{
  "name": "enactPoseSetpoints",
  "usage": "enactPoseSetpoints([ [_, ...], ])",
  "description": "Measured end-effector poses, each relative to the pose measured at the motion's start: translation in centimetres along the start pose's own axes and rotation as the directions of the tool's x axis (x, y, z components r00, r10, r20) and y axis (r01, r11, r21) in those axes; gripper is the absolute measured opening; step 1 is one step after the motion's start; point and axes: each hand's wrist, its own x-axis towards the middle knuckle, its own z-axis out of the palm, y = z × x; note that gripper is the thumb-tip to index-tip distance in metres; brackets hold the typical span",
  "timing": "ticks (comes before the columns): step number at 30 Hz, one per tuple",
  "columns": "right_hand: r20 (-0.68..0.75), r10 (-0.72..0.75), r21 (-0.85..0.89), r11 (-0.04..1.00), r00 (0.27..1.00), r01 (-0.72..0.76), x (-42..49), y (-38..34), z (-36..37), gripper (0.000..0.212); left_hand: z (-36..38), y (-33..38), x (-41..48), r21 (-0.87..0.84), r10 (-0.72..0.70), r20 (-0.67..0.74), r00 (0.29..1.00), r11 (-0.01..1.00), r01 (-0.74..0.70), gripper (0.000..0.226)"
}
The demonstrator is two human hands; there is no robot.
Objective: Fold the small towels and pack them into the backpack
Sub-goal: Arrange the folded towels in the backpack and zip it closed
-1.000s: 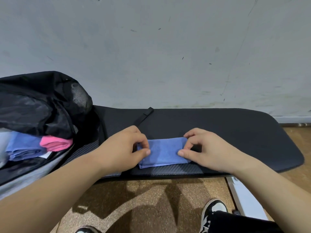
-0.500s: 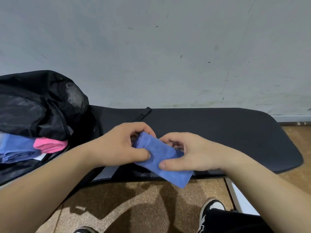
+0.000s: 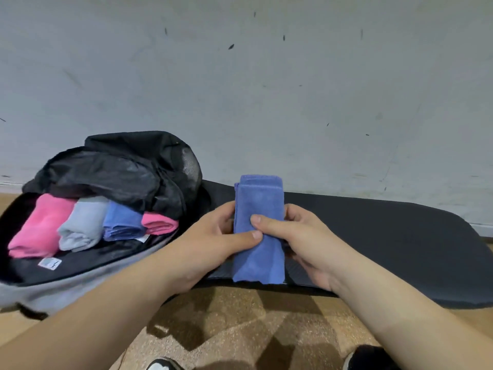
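Both hands clamp a folded blue towel [image 3: 257, 209] upright above the black padded bench [image 3: 373, 236]. The left hand [image 3: 213, 241] grips its nine o'clock edge and the right hand [image 3: 301, 244] its three o'clock edge, thumbs pressed across the front and fingers curled behind. At nine o'clock of the hands, the open backpack [image 3: 80, 284] holds four folded towels [image 3: 82, 225] in a row.

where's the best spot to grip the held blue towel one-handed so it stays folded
Pinch the towel at its middle from the left edge, thumb in front, fingers behind, as the left hand does. It's a long narrow bundle with layer edges showing at the top, so a mid-length pinch through every layer should keep it folded.
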Motion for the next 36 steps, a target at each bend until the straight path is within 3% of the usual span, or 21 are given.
enactPoseSetpoints([
  [2, 0.007, -0.034, -0.050, 0.998, 0.999, 0.034, 0.2, 0.2, 1.9, 0.046, -1.8, 0.4, -1.4, 0.042, 0.009, -0.051, 0.999, 0.999, -0.007, 0.042],
  [6, 0.022, -0.130, -0.329, 0.935, 0.991, 0.130, 0.9, 1.5, 5.8, 0.040, -6.3, 0.6, -4.3, 0.114, 0.019, -0.224, 0.974, 0.993, 0.007, 0.044],
  [10, -0.005, -0.283, -0.433, 0.865, 0.959, 0.253, 2.5, 2.2, 10.4, 0.029, -11.6, 0.2, -6.9, 0.212, 0.103, -0.509, 0.854, 0.977, 0.009, 0.054],
  [13, 0.089, -0.429, -0.595, 0.701, 0.899, 0.393, 4.9, 1.5, 13.8, 0.034, -15.5, -0.2, -9.1, 0.245, 0.113, -0.670, 0.733, 0.967, 0.074, 0.081],
  [16, 0.236, -0.475, -0.717, 0.503, 0.848, 0.482, 7.9, 0.4, 17.1, 0.042, -18.6, -1.2, -10.9, 0.258, 0.108, -0.770, 0.629, 0.954, 0.151, 0.076],
  [18, 0.316, -0.473, -0.777, 0.369, 0.822, 0.511, 9.8, 0.0, 18.8, 0.045, -20.2, -2.2, -11.8, 0.272, 0.095, -0.796, 0.597, 0.939, 0.213, 0.073],
  [23, 0.379, -0.376, -0.867, 0.176, 0.845, 0.467, 12.8, 0.5, 20.8, 0.051, -22.9, -6.0, -12.4, 0.405, 0.037, -0.765, 0.643, 0.804, 0.436, 0.093],
  [25, 0.385, -0.352, -0.881, 0.134, 0.853, 0.453, 13.4, 0.7, 20.8, 0.052, -23.5, -6.7, -12.2, 0.499, 0.099, -0.778, 0.620, 0.697, 0.515, 0.101],
  [27, 0.399, -0.351, -0.886, 0.090, 0.847, 0.454, 13.9, 0.7, 20.5, 0.053, -23.6, -6.6, -11.9, 0.627, 0.273, -0.769, 0.578, 0.499, 0.599, 0.103],
  [30, 0.433, -0.370, -0.878, 0.033, 0.822, 0.477, 14.2, 0.4, 20.0, 0.053, -23.4, -7.3, -11.1, 0.895, 0.544, -0.432, 0.720, 0.164, 0.414, 0.063],
  [32, 0.454, -0.361, -0.871, 0.012, 0.815, 0.491, 14.3, 0.3, 19.8, 0.053, -23.7, -8.4, -10.8, 0.948, 0.499, -0.287, 0.818, 0.025, 0.318, 0.044],
  [34, 0.466, -0.370, -0.870, -0.028, 0.803, 0.492, 14.2, 0.2, 19.9, 0.055, -23.6, -7.7, -11.1, 0.927, 0.339, -0.367, 0.866, 0.063, 0.368, 0.041],
  [36, 0.499, -0.440, -0.852, -0.094, 0.746, 0.515, 13.9, 0.4, 20.3, 0.057, -23.4, -7.1, -11.7, 0.868, 0.213, -0.496, 0.841, 0.102, 0.486, 0.040],
])
